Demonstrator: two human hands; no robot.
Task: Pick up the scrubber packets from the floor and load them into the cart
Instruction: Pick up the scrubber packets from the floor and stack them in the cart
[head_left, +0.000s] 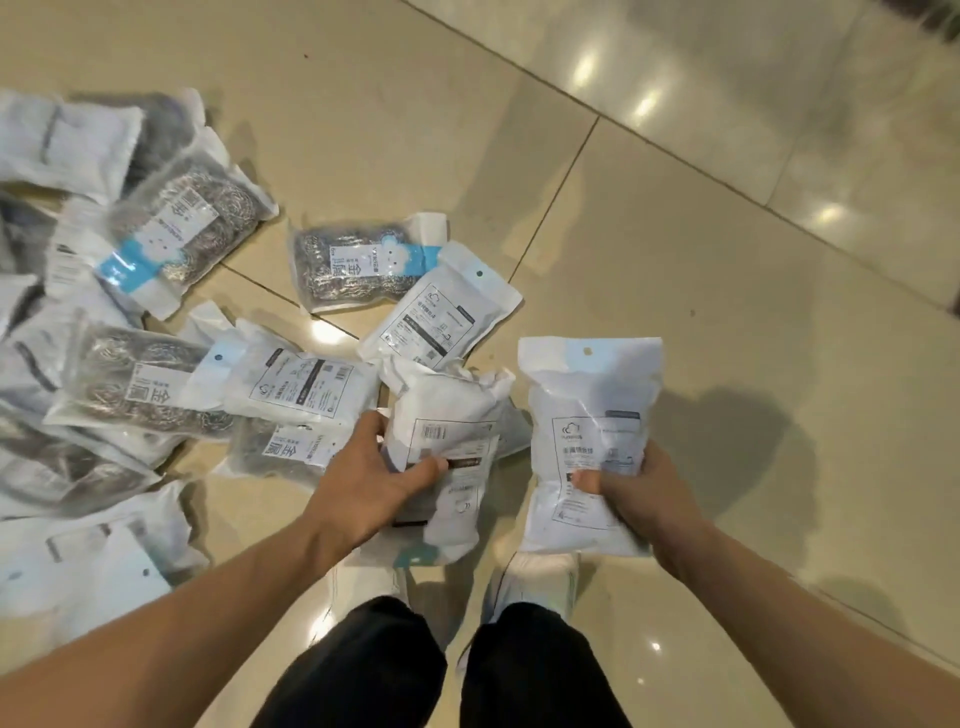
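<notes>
The left hand curls its fingers round a crumpled white plastic scrubber packet; the right hand pinches a flat white scrubber packet, both above the glossy beige tiled floor, beside scattered packets.

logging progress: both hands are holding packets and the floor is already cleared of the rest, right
Not quite. Both hands do hold packets, left hand and right hand, but the head view shows many scrubber packets still lying on the floor.
</notes>
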